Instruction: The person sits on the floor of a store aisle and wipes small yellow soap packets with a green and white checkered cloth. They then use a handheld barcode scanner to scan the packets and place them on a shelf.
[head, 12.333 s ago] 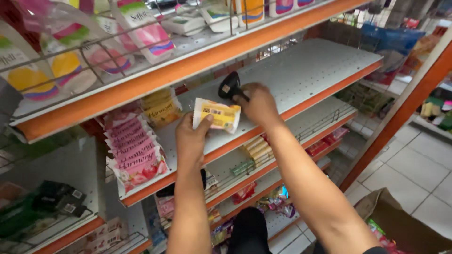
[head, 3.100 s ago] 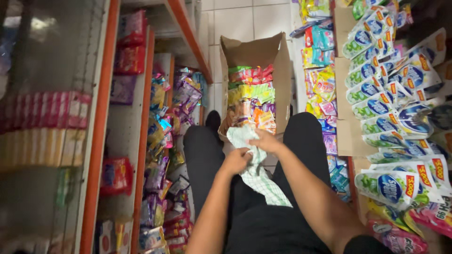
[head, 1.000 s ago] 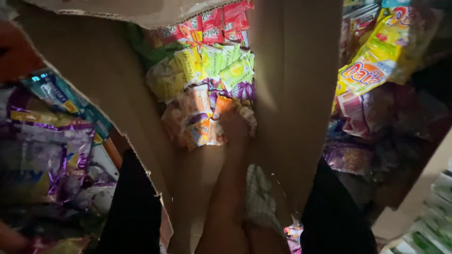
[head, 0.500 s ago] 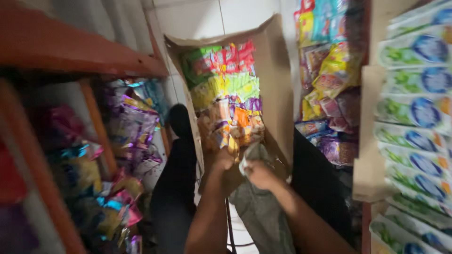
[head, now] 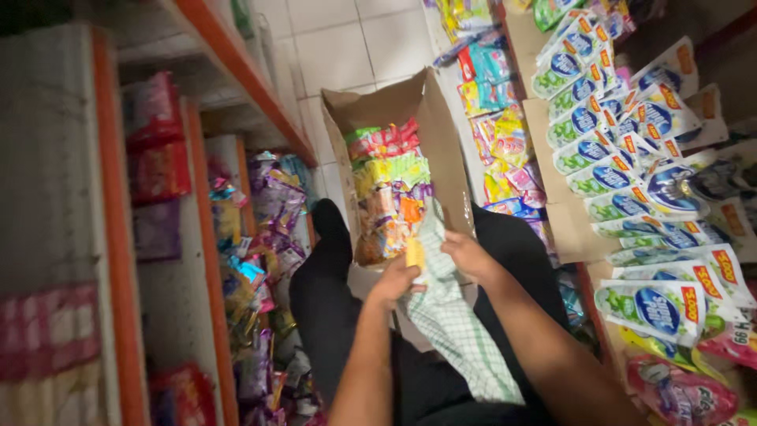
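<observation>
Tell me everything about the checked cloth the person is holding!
The cloth is thin, soft-looking fabric, pale with a fine green check. It hangs limp and crumpled over the person's dark lap. Its top end is bunched between the left hand and the right hand, just in front of the open cardboard box of snack packets.

box (head: 441, 142) between shelves (head: 118, 237), packets (head: 390, 189) inside

- The one view sits on the person's head, looking steeply down and forward along both forearms.
- It is close: both hands sit low in the middle of the picture.
- Beyond the fingers (head: 410, 272) stands an open cardboard box (head: 441, 134); shelves (head: 110, 205) run along the left side.
</observation>
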